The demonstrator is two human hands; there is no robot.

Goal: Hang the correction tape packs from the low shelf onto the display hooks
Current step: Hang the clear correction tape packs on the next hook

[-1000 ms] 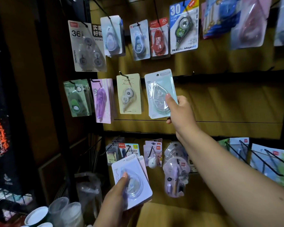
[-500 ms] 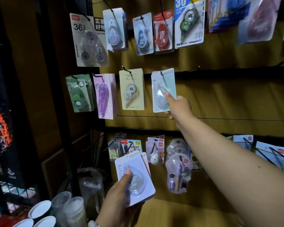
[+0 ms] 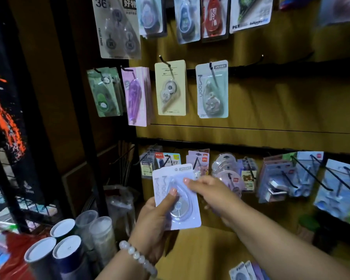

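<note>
From the head camera, a small stack of lavender correction tape packs (image 3: 177, 199) sits in front of the lower display rail, held from below by the left hand (image 3: 154, 225), its grip closed on the stack with the thumb pressed across the clear blister. The right hand (image 3: 212, 196) meets the same stack from the right, its grip narrow, fingertips (image 3: 187, 181) pinching the upper edge of the front pack. On the hook row above, a pale green pack (image 3: 212, 89) hangs on its display hook (image 3: 211, 66), well apart from both hands, beside a cream pack (image 3: 170, 87) and a purple pack (image 3: 136, 97). Behind the hands, more hooks (image 3: 319, 174) jut from the lower rail, crowded with carded goods. Cylindrical tubes (image 3: 65, 245) stand at lower left. The left wrist wears a white bead bracelet (image 3: 137, 257); the right forearm reaches in from the lower right corner.
</note>
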